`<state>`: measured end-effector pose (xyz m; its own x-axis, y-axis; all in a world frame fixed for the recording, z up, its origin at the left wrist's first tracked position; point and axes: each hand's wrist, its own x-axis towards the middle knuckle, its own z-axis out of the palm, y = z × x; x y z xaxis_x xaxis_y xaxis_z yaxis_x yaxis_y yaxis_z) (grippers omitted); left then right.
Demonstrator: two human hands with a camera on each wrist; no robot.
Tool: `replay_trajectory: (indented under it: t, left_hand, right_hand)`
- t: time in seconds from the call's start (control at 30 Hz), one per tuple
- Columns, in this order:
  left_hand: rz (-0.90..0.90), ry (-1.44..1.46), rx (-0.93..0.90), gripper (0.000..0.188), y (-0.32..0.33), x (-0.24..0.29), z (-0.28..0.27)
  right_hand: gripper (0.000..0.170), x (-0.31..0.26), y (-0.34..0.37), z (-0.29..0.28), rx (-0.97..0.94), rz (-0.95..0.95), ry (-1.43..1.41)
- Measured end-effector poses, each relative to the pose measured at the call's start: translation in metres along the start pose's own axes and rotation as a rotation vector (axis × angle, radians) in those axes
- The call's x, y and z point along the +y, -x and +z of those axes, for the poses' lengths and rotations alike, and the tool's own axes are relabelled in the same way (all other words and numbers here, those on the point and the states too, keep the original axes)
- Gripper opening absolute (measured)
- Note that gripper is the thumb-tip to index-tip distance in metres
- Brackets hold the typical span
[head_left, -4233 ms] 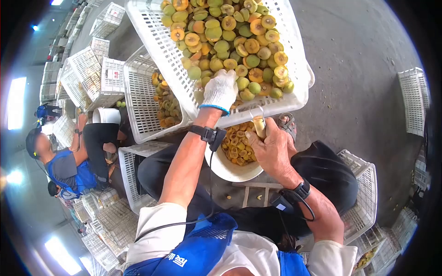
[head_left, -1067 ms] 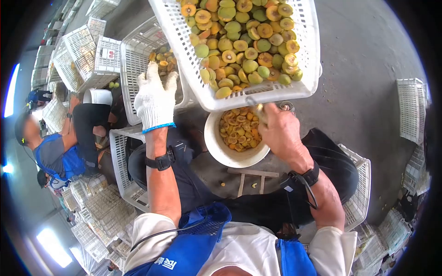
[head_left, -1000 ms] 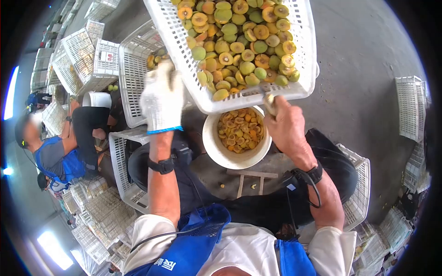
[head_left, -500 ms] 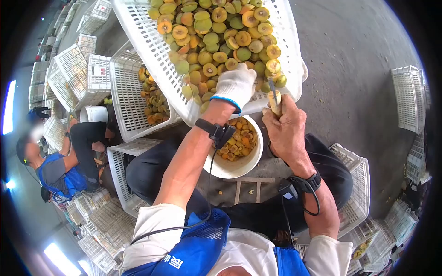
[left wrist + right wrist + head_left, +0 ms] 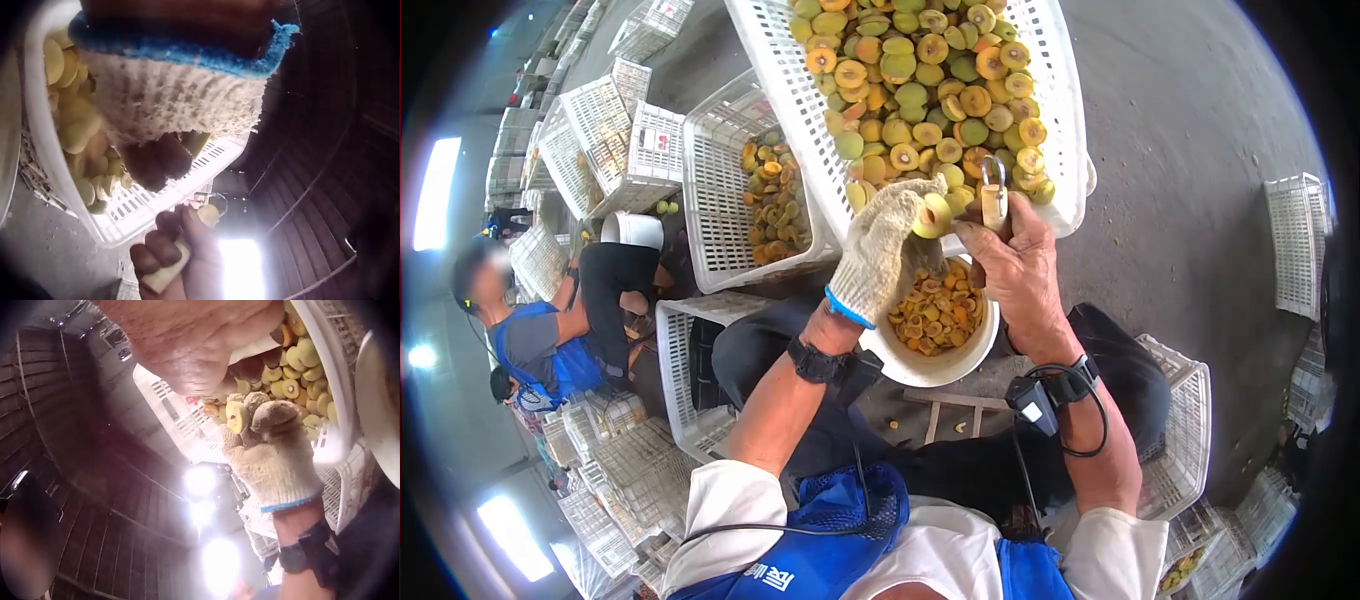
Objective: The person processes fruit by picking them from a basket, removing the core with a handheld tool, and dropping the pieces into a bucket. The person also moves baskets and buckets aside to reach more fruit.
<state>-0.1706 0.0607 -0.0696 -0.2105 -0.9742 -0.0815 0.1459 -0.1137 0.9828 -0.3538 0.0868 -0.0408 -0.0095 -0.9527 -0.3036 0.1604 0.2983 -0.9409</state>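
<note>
My left hand (image 5: 870, 260), in a white knit glove with a blue cuff, pinches a halved stone fruit (image 5: 932, 217). Its cut face, with the pit at the centre, shows in the right wrist view. Close beside it, my bare right hand (image 5: 1022, 280) grips a pitting tool (image 5: 994, 207) with a pale handle and a bent metal loop pointing up. Both hands are at the near edge of a white slatted crate (image 5: 1062, 110) heaped with green and yellow fruit halves (image 5: 920, 95). Below them, a white bucket (image 5: 915, 374) holds cut orange-yellow fruit pieces (image 5: 938, 318).
Left of the heaped crate stands another white crate (image 5: 705, 225) with fruit pieces. White crates flank my knees, and a small wooden frame (image 5: 935, 420) lies on the floor. At far left a person in a blue vest (image 5: 565, 350) sits among stacked crates.
My left hand moved from over the left crate to the heaped crate, then came back toward me with a fruit half. My right hand keeps hold of the pitting tool throughout.
</note>
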Motion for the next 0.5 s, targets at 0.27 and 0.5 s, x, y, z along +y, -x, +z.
replay_trajectory:
  t: [0.27, 0.5]
  left_hand:
    - [-0.204, 0.163, -0.017, 0.043, 0.015, 0.000, -0.016]
    - [0.473, -0.762, -0.424, 0.091, 0.017, -0.015, -0.058]
  right_hand:
    - [0.024, -0.004, -0.008, 0.028, -0.091, -0.020, -0.045]
    - [0.022, -0.005, -0.020, 0.038, -0.219, -0.418, 0.617]
